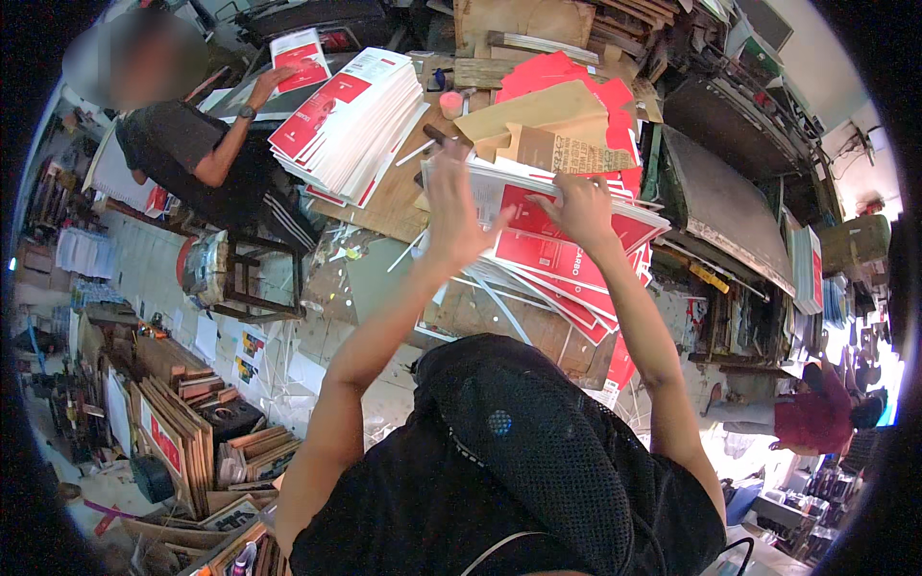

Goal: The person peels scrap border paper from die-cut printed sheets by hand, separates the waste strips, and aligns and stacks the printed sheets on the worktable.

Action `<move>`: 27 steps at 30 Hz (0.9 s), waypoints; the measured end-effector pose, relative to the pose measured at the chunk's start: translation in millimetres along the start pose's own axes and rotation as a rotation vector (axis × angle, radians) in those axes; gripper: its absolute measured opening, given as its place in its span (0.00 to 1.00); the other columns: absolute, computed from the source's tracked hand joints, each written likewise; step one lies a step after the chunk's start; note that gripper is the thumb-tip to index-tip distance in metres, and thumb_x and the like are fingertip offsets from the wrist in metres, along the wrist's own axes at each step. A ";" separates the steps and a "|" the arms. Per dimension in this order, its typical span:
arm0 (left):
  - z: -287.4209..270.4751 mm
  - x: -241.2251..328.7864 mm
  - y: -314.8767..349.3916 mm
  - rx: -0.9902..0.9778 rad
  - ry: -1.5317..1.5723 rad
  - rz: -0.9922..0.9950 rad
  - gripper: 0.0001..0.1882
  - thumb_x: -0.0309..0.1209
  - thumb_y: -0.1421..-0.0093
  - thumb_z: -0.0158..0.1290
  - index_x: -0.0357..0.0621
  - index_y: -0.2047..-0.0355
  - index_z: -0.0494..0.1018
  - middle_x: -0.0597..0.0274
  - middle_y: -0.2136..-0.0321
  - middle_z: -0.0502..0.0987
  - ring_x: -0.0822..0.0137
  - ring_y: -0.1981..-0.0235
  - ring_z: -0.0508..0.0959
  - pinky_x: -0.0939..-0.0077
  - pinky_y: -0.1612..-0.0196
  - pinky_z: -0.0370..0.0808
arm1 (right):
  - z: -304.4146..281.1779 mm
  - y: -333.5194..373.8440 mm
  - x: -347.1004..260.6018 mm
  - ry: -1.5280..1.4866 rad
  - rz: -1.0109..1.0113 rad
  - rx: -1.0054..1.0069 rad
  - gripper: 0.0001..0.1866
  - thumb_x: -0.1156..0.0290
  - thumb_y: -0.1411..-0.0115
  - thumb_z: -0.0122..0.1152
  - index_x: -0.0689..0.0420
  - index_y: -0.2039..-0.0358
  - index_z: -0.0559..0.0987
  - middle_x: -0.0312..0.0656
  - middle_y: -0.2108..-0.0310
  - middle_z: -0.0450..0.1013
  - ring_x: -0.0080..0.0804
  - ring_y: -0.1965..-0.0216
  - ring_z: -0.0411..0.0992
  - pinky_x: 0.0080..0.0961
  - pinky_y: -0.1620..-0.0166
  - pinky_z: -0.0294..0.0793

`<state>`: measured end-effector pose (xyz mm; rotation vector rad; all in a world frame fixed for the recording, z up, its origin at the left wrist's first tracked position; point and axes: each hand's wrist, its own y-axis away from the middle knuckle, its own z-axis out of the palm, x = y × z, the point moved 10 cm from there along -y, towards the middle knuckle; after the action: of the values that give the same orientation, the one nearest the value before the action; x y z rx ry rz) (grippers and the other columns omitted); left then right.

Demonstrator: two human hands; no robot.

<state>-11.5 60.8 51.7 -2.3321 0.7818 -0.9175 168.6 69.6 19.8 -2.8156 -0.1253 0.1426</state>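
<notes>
A stack of flat red and white printed card sheets [523, 252] lies in front of me on the workbench, its lower sheets fanned out toward the right. My right hand [582, 209] grips the far edge of the upper sheets, fingers curled over it and thumb on the near face. At the left end of these sheets, my left hand [455, 209] is raised with fingers stretched and thumb apart. Motion blurs it, and whether it touches the sheets is unclear.
A tall stack of similar sheets [351, 115] stands to the left. Brown paper [533, 120] and red card [547, 72] lie beyond. Paper strips litter the bench [370, 226]. A co-worker [202, 144] handles a sheet at far left, near a stool [252, 278]. Machinery [730, 202] stands right.
</notes>
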 end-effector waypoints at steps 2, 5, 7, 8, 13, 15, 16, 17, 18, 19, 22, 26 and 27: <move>-11.3 -28.5 -13.5 -0.016 -0.053 -0.039 0.55 0.43 0.52 0.64 0.31 0.37 0.40 0.34 0.39 0.48 0.42 0.35 0.46 0.57 0.35 0.48 | 0.5 1.3 3.1 -0.027 0.007 -0.019 0.25 0.45 0.52 0.63 0.57 0.67 0.76 0.44 0.74 0.75 0.41 0.70 0.75 0.42 0.54 0.68; 8.3 -127.8 7.3 0.069 0.197 -0.208 0.59 0.41 0.59 0.69 0.33 0.37 0.40 0.41 0.39 0.50 0.49 0.35 0.48 0.57 0.35 0.49 | -11.9 2.1 5.5 -0.056 -0.038 -0.017 0.26 0.47 0.52 0.64 0.55 0.62 0.74 0.46 0.69 0.75 0.42 0.64 0.75 0.43 0.54 0.68; 46.5 -179.1 28.7 -0.071 0.519 -0.433 0.53 0.34 0.57 0.68 0.36 0.38 0.45 0.46 0.41 0.55 0.52 0.39 0.57 0.59 0.37 0.55 | -22.4 13.7 17.3 -0.074 -0.079 0.046 0.24 0.49 0.53 0.66 0.56 0.65 0.75 0.45 0.71 0.75 0.42 0.64 0.74 0.40 0.56 0.67; 66.8 -187.4 44.7 -0.151 0.843 -0.641 0.50 0.31 0.56 0.67 0.37 0.39 0.47 0.48 0.42 0.57 0.54 0.40 0.60 0.61 0.38 0.59 | -29.0 20.7 29.0 -0.119 -0.084 0.047 0.24 0.51 0.53 0.67 0.55 0.62 0.75 0.44 0.68 0.76 0.41 0.62 0.74 0.39 0.53 0.66; 81.2 -195.1 56.1 -0.150 0.928 -0.642 0.37 0.23 0.56 0.65 0.41 0.47 0.58 0.57 0.50 0.68 0.66 0.48 0.69 0.72 0.45 0.67 | -61.3 68.0 124.6 -0.285 0.154 -0.047 0.33 0.57 0.60 0.72 0.57 0.54 0.74 0.46 0.62 0.76 0.41 0.57 0.73 0.36 0.47 0.64; 90.1 -184.6 52.6 -0.163 0.987 -0.593 0.34 0.23 0.56 0.65 0.41 0.50 0.62 0.59 0.53 0.70 0.69 0.51 0.70 0.75 0.49 0.69 | -53.2 98.6 171.1 -0.783 0.287 0.045 0.43 0.55 0.57 0.71 0.59 0.42 0.65 0.46 0.43 0.65 0.36 0.42 0.63 0.36 0.39 0.58; 93.6 -164.2 42.8 -0.140 0.930 -0.544 0.31 0.24 0.57 0.66 0.41 0.53 0.65 0.61 0.56 0.72 0.71 0.55 0.71 0.76 0.52 0.70 | -39.0 124.2 200.7 -0.902 0.371 0.128 0.45 0.50 0.54 0.68 0.58 0.40 0.61 0.46 0.40 0.60 0.36 0.39 0.58 0.36 0.38 0.56; 95.1 -144.7 34.3 -0.115 0.872 -0.497 0.28 0.24 0.58 0.67 0.40 0.56 0.68 0.63 0.58 0.74 0.73 0.58 0.72 0.77 0.56 0.70 | -14.8 147.7 223.6 -1.023 0.450 0.214 0.48 0.45 0.51 0.65 0.57 0.37 0.57 0.46 0.37 0.56 0.37 0.36 0.54 0.36 0.37 0.54; 100.3 -129.2 29.5 -0.121 0.876 -0.490 0.28 0.24 0.58 0.67 0.40 0.56 0.68 0.63 0.58 0.74 0.73 0.58 0.72 0.77 0.56 0.70 | 15.6 160.6 228.3 -1.278 0.524 0.247 0.49 0.38 0.49 0.57 0.57 0.36 0.55 0.45 0.36 0.54 0.37 0.35 0.51 0.36 0.36 0.51; 110.0 -116.3 27.3 -0.175 0.916 -0.521 0.26 0.25 0.59 0.68 0.40 0.59 0.70 0.64 0.61 0.75 0.74 0.62 0.72 0.78 0.58 0.70 | 37.9 167.6 224.8 -1.537 0.586 0.273 0.51 0.31 0.47 0.49 0.57 0.35 0.53 0.45 0.35 0.51 0.37 0.34 0.49 0.36 0.35 0.49; 112.7 -130.0 28.5 -0.161 0.892 -0.541 0.22 0.27 0.59 0.69 0.39 0.63 0.73 0.65 0.66 0.75 0.75 0.67 0.72 0.78 0.62 0.71 | 34.8 145.0 187.5 -1.739 0.421 0.296 0.52 0.25 0.45 0.25 0.64 0.46 0.68 0.45 0.47 0.67 0.35 0.45 0.63 0.35 0.41 0.57; 89.7 -116.7 16.5 -0.165 0.884 -0.524 0.21 0.27 0.60 0.69 0.39 0.66 0.72 0.64 0.69 0.75 0.75 0.69 0.73 0.78 0.64 0.72 | 34.1 157.2 222.9 -1.683 0.502 0.461 0.48 0.28 0.43 0.22 0.63 0.60 0.75 0.45 0.60 0.74 0.33 0.55 0.70 0.28 0.47 0.63; 86.3 -113.3 15.6 -0.162 0.956 -0.527 0.21 0.26 0.60 0.69 0.39 0.67 0.71 0.65 0.70 0.75 0.75 0.69 0.73 0.79 0.64 0.72 | 29.1 156.9 221.7 -1.724 0.562 0.436 0.46 0.28 0.43 0.23 0.61 0.63 0.74 0.43 0.62 0.74 0.32 0.58 0.70 0.27 0.51 0.65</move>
<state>-22.4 146.5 -62.6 -2.1938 0.5639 -2.3579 396.1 -47.1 -76.2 -1.4558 0.2842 2.2165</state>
